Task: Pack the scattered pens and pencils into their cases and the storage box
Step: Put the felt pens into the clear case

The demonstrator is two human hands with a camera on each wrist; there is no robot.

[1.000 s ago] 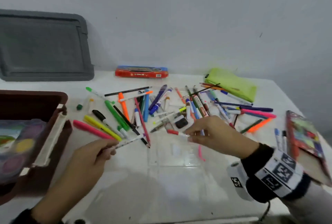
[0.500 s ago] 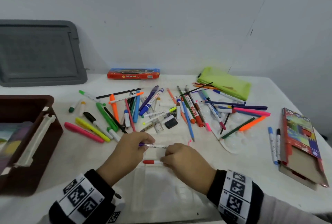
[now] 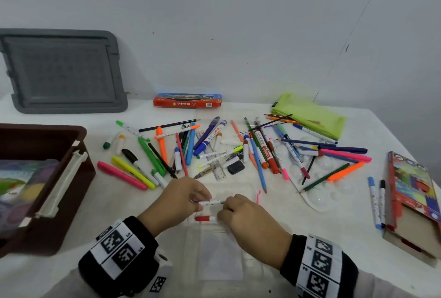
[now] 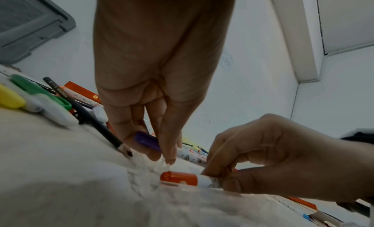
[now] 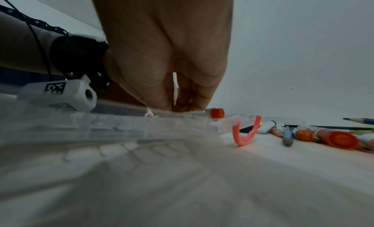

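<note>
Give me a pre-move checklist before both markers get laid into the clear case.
1. Left hand pinches the purple-capped marker: ok.
2. Right hand pinches the red-capped marker: ok.
3. Clear case lies open under both hands: cannot tell, its see-through plastic is hard to read.
4. Both caps seated: ok by the left wrist view.
5. Markers apart, not crossing: ok, the purple-capped one sits farther from the person.
6. Pink clasp off to the side of the red-capped marker: ok.
</note>
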